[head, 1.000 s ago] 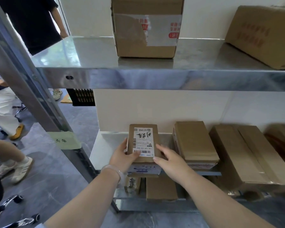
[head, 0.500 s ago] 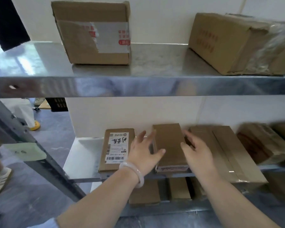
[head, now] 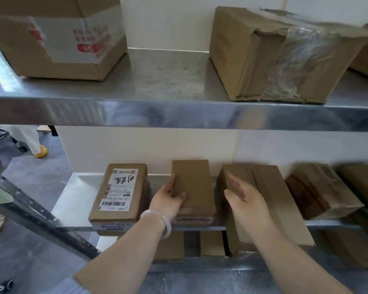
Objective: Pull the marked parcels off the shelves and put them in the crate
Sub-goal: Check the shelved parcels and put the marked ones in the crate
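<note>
Far left, on the grey floor (head: 36, 183), a foot in a yellow shoe (head: 40, 152) shows beyond the rack's slanted metal post (head: 40, 215). On the upper shelf (head: 168, 85), left end, stands a taped carton (head: 57, 39) with red print on white tape. On the middle shelf (head: 72, 200), leftmost, a labelled parcel (head: 119, 194) lies flat, white shipping label with barcode and handwritten characters facing up, resting on another package whose edge shows beneath it. Just to its right the left hand (head: 168, 200), pale bracelet (head: 157, 221) at the wrist, grips the plain brown parcel (head: 191, 187): thumb on the top face, fingers along the left edge. That parcel lies flat near the shelf's front edge, between the labelled parcel and a long flat carton (head: 263, 198). The right hand (head: 249, 202) is open, fingers extended and blurred, over the long carton's near-left part and apart from the plain parcel. Further right sit more brown boxes (head: 319, 192), blurred. Cartons on the lower shelf (head: 212, 244) show beneath. Upper shelf, right: a large crumpled carton (head: 253, 56) wrapped partly in clear film.
</note>
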